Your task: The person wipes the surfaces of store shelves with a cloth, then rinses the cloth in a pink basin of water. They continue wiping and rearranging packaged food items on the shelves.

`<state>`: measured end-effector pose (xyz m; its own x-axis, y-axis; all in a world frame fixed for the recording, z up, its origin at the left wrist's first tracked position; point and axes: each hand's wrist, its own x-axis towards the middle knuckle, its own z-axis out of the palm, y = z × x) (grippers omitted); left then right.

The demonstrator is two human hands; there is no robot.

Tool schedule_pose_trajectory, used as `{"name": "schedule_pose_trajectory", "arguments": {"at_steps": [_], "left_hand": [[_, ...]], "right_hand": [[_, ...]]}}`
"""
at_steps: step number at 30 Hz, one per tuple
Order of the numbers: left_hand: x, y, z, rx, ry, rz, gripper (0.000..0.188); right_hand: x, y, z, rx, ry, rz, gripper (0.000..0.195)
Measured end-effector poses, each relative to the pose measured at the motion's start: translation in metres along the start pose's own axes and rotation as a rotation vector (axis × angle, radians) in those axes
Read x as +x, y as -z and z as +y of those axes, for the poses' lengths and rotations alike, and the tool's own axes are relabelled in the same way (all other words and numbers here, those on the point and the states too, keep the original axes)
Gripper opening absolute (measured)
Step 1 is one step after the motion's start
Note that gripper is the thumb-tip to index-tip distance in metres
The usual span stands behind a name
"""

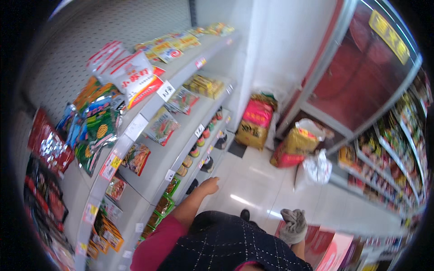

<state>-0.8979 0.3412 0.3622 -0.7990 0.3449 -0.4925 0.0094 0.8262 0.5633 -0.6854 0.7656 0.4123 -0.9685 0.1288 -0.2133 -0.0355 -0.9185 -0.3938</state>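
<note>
My left hand [209, 186] is bare and reaches out over the floor beside the lower shelves, with nothing seen in it; its fingers look curled, one slightly extended. Nearest to it are dark items [207, 164] on the bottom shelf and jars [194, 151] on the shelf above. A grey cloth [293, 226] covers my right hand [294, 230] at the lower right; whether it is worn or gripped cannot be told. Higher up, a white and red plastic packet [134, 76] leans over the front of the top shelf, next to green snack packets [98, 127] and small yellow sachets [166, 47].
Gold and pink sacks [256, 122] stand by the wall, another gold sack [298, 144] and a white sack [313, 169] beside the metal-framed door [352, 67]. Stocked shelves [390, 149] line the right. Red and pink boxes [330, 249] lie at the lower right.
</note>
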Motion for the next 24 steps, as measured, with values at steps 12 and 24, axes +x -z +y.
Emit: {"name": "schedule_pose_trajectory", "arguments": {"at_steps": [12,24], "left_hand": [[-0.086,0.093,0.055,-0.370,0.148,0.472,0.049],[-0.047,0.317,0.199,-0.381,-0.294,0.845,0.037]], "right_hand": [[0.386,-0.224,0.035,-0.100,-0.448,-0.566,0.043],[0.480,-0.377,0.066,0.067,-0.544,-0.446,0.030]]}}
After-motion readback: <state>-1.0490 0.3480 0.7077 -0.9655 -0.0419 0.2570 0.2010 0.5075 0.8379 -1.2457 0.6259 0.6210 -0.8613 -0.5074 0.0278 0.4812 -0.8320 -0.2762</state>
